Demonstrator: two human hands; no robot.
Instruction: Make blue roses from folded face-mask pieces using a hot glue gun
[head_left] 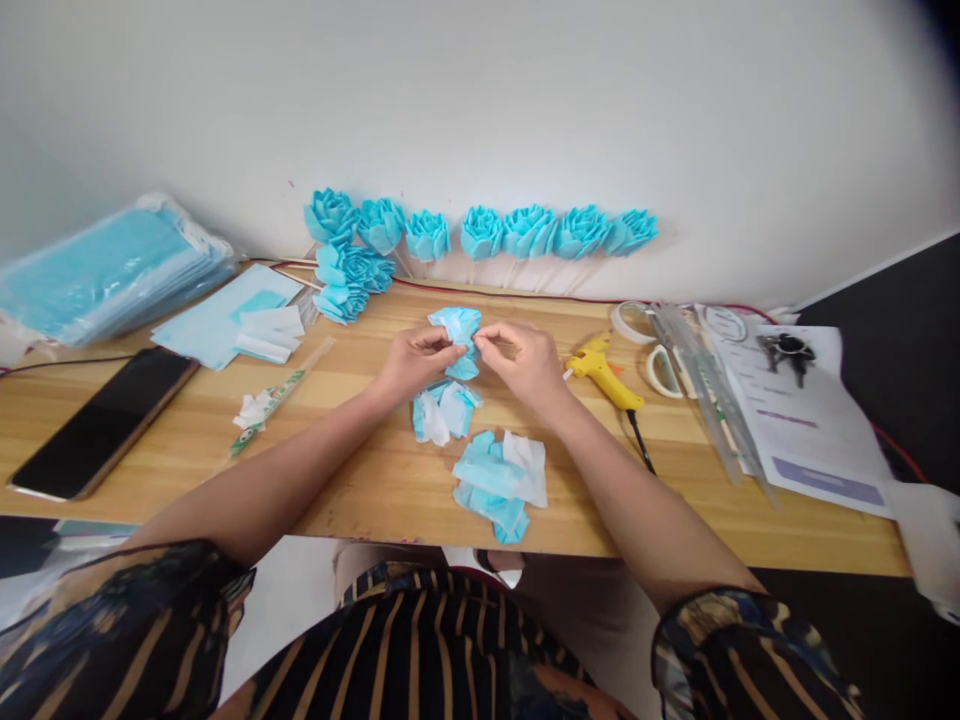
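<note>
Between both hands is a crumpled blue fabric piece [459,322], held just above the wooden table. My left hand [420,362] pinches its left side, thumb against fingers. From the right, my right hand [517,352] pinches its edge with thumb and fingertips. Right below the hands lies a small heap of blue and white pieces [444,412]. Closer to the table's front edge is another loose pile of blue and white pieces [501,478]. To the right of my right hand rests a yellow hot glue gun [600,370].
Blue flowers on sticks [529,232] lean against the wall. At left are a bag of blue masks [105,270], flat blue sheets [217,315] and a phone [105,425]. Rolls of tape [663,372], clear sticks [705,390], a paper [825,440] and keys [787,352] lie right.
</note>
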